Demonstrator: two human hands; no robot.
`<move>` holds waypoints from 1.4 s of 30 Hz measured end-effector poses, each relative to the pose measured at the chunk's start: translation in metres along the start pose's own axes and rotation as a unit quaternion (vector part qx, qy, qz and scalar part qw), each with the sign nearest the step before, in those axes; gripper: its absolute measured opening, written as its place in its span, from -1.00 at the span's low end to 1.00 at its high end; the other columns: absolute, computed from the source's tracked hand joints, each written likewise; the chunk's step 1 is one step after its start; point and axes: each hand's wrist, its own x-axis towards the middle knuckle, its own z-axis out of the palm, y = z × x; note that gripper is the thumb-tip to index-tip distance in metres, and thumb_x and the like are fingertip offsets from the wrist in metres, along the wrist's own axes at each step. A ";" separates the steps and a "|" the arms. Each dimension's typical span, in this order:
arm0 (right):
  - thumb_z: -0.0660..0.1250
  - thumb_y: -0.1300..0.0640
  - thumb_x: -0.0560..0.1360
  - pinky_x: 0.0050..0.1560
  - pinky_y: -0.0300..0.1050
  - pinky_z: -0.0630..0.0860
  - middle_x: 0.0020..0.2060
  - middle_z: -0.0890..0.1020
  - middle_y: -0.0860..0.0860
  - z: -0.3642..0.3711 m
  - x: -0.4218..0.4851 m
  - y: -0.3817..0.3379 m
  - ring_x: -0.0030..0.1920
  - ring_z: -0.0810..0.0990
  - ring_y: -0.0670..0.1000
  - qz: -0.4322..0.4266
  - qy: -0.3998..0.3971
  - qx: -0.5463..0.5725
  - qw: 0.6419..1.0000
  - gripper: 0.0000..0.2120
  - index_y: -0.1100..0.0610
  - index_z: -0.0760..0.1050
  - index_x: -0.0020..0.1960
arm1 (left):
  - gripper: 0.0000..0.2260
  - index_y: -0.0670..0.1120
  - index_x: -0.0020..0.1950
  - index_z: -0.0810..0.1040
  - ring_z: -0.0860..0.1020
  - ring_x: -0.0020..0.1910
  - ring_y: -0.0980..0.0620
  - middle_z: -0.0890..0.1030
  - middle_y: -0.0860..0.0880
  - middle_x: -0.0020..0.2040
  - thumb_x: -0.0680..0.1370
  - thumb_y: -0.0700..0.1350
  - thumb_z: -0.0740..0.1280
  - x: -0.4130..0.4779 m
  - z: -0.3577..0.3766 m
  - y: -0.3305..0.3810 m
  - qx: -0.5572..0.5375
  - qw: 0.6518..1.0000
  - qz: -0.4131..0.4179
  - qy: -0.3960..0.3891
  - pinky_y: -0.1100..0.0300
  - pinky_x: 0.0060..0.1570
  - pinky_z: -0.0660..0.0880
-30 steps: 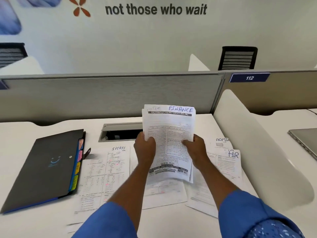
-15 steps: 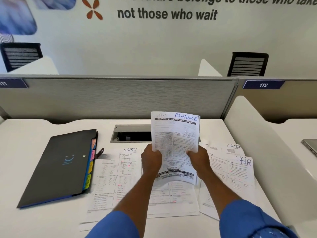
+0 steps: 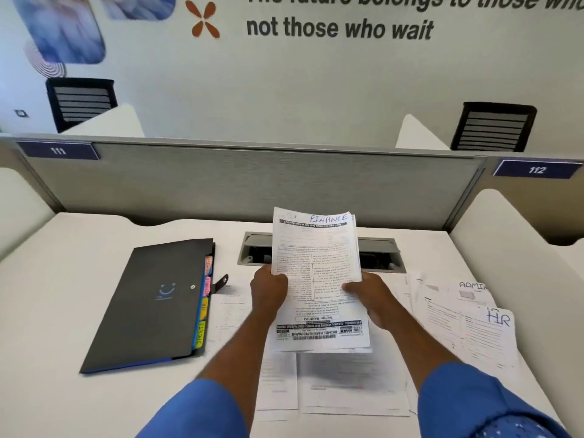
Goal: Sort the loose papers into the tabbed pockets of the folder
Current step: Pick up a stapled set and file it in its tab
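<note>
Since a second earlier we had kept the same two-handed hold, and the sheaf's edges had drawn more nearly flush; the shift of everything else looked like our own head moving.

Nearest us, loose sheets (image 3: 354, 384) lay flat on the desk (image 3: 63, 248) under the sheaf. Our left hand (image 3: 268, 290) gripped the finance papers (image 3: 317, 279) by their left edge and our right hand (image 3: 368, 294) by their right edge, holding them raised above the desk. Right of the sheaf lay the HR sheet (image 3: 486, 336), and beyond it the admin sheet (image 3: 464, 289). Left of the sheaf the folder (image 3: 151, 305) lay closed, its coloured tabs (image 3: 203, 305) facing the sheaf. Behind the sheaf sat the cable tray (image 3: 382, 251).

We judged this the gathering step. Next, one hand would have to let go, open the folder, and find the finance tab.
</note>
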 end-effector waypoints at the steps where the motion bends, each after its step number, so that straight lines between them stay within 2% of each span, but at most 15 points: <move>1: 0.32 0.39 0.50 0.12 0.13 0.61 0.08 0.71 0.14 0.011 0.001 0.000 0.01 0.72 0.14 0.021 -0.019 0.013 1.000 -0.73 0.23 0.60 0.17 | -0.78 -0.07 0.02 0.59 0.60 -0.06 -0.06 0.65 -0.01 -0.01 0.47 -0.21 0.21 0.003 -0.010 -0.005 -0.001 1.000 -0.013 -0.001 0.11 -0.09 0.56; 3: 0.33 0.35 0.52 0.11 0.19 0.61 0.06 0.71 0.18 0.032 0.004 0.000 0.02 0.71 0.19 0.057 -0.047 0.046 0.996 -0.78 0.22 0.60 0.14 | -0.79 -0.08 0.00 0.59 0.60 -0.07 -0.07 0.64 -0.02 -0.03 0.47 -0.21 0.20 0.009 -0.031 -0.014 -0.004 0.999 -0.034 0.000 0.08 -0.09 0.58; 6: 0.33 0.33 0.54 0.02 0.11 0.64 0.06 0.71 0.21 0.063 0.008 0.001 0.01 0.70 0.21 0.077 -0.046 0.060 0.994 -0.75 0.28 0.58 0.20 | -0.83 -0.11 -0.10 0.56 0.56 -0.19 -0.02 0.63 -0.06 -0.09 0.46 -0.26 0.18 0.020 -0.059 -0.030 -0.001 0.998 -0.055 -0.003 0.20 -0.28 0.47; 9: 0.33 0.36 0.53 0.16 0.14 0.59 0.13 0.67 0.22 0.092 0.013 0.006 0.08 0.67 0.21 0.078 -0.036 -0.001 0.996 -0.70 0.31 0.55 0.26 | -0.76 -0.08 -0.07 0.57 0.56 -0.20 0.00 0.63 -0.01 -0.13 0.45 -0.29 0.15 0.028 -0.083 -0.049 0.010 0.998 -0.058 -0.002 0.24 -0.31 0.44; 11: 0.34 0.35 0.52 0.19 0.17 0.58 0.13 0.68 0.21 0.108 0.016 0.009 0.08 0.67 0.20 0.083 -0.029 -0.019 0.996 -0.70 0.29 0.56 0.26 | -0.79 -0.06 -0.16 0.54 0.50 -0.28 0.05 0.59 0.03 -0.22 0.46 -0.30 0.16 0.033 -0.094 -0.060 0.048 0.997 -0.055 0.009 0.26 -0.37 0.35; 14: 0.34 0.34 0.52 0.01 0.03 0.63 0.09 0.70 0.18 0.129 0.024 0.012 -0.01 0.70 0.17 0.088 -0.022 -0.026 0.996 -0.71 0.26 0.57 0.23 | -0.86 -0.15 -0.20 0.46 0.44 -0.19 -0.09 0.52 -0.09 -0.18 0.52 -0.26 0.15 0.046 -0.112 -0.071 0.128 0.989 -0.067 0.026 0.20 -0.22 0.29; 16: 0.35 0.34 0.51 -0.10 -0.06 0.63 0.03 0.71 0.16 0.140 0.028 0.014 -0.07 0.71 0.13 0.086 -0.019 -0.034 0.996 -0.72 0.25 0.58 0.22 | -0.83 -0.22 -0.10 0.51 0.47 -0.10 -0.19 0.56 -0.22 -0.05 0.53 -0.28 0.13 0.058 -0.122 -0.078 0.164 0.983 -0.079 0.029 0.19 -0.15 0.27; 18: 0.35 0.33 0.51 -0.15 -0.07 0.63 -0.05 0.72 0.11 0.150 0.033 0.016 -0.10 0.72 0.12 0.087 -0.014 -0.042 0.995 -0.74 0.23 0.59 0.20 | -0.78 -0.29 0.00 0.56 0.52 0.00 -0.25 0.59 -0.27 0.03 0.51 -0.31 0.14 0.070 -0.130 -0.086 0.203 0.976 -0.076 0.026 0.18 -0.15 0.30; 20: 0.35 0.32 0.51 -0.11 -0.04 0.63 -0.02 0.72 0.11 0.158 0.038 0.018 -0.09 0.72 0.12 0.085 -0.013 -0.049 0.995 -0.74 0.21 0.60 0.19 | -0.78 -0.26 -0.02 0.58 0.55 -0.04 -0.22 0.62 -0.24 0.01 0.47 -0.31 0.16 0.076 -0.135 -0.091 0.222 0.973 -0.055 0.031 0.16 -0.16 0.38; 22: 0.35 0.32 0.52 -0.06 -0.02 0.63 0.05 0.71 0.13 0.163 0.043 0.021 -0.07 0.72 0.12 0.076 -0.013 -0.060 0.995 -0.73 0.21 0.60 0.20 | -0.75 -0.21 -0.01 0.62 0.55 -0.04 -0.19 0.64 -0.18 -0.02 0.44 -0.31 0.18 0.082 -0.140 -0.094 0.220 0.974 -0.030 0.045 0.11 -0.08 0.48; 24: 0.35 0.31 0.52 -0.01 0.04 0.65 0.07 0.71 0.13 0.168 0.047 0.025 -0.05 0.72 0.12 0.068 -0.012 -0.076 0.995 -0.73 0.20 0.59 0.21 | -0.75 -0.19 0.00 0.61 0.54 0.02 -0.20 0.62 -0.18 -0.01 0.43 -0.31 0.19 0.089 -0.142 -0.097 0.253 0.966 -0.003 0.057 0.05 0.03 0.48; 27: 0.35 0.28 0.51 0.09 0.16 0.64 0.06 0.72 0.09 0.172 0.051 0.027 -0.03 0.72 0.13 0.059 -0.010 -0.107 0.992 -0.72 0.18 0.59 0.22 | -0.78 -0.20 0.10 0.55 0.47 0.09 -0.17 0.53 -0.19 0.10 0.52 -0.23 0.20 0.099 -0.142 -0.099 0.340 0.937 0.025 0.075 0.01 0.09 0.45; 33: 0.35 0.27 0.51 0.10 0.19 0.63 0.03 0.73 0.06 0.175 0.061 0.029 -0.04 0.73 0.11 0.039 -0.009 -0.127 0.991 -0.76 0.13 0.62 0.15 | -0.73 -0.15 0.21 0.46 0.44 0.15 -0.11 0.47 -0.13 0.16 0.58 -0.03 0.23 0.124 -0.137 -0.104 0.440 0.893 0.044 0.081 0.01 0.08 0.44; 35: 0.35 0.27 0.51 0.08 0.18 0.64 0.01 0.74 0.02 0.174 0.063 0.030 -0.06 0.74 0.08 0.037 -0.012 -0.127 0.991 -0.78 0.11 0.63 0.12 | -0.72 -0.13 0.20 0.47 0.44 0.15 -0.11 0.46 -0.12 0.15 0.58 0.00 0.24 0.130 -0.135 -0.107 0.449 0.889 0.041 0.085 0.00 0.08 0.44; 42: 0.34 0.30 0.53 0.09 0.25 0.63 0.04 0.72 0.11 0.172 0.071 0.033 -0.02 0.73 0.16 0.037 -0.023 -0.099 0.994 -0.76 0.19 0.61 0.17 | -0.71 -0.10 0.17 0.56 0.47 0.09 -0.10 0.49 -0.10 0.09 0.62 0.06 0.20 0.143 -0.133 -0.118 0.503 0.858 0.054 0.091 0.02 0.04 0.46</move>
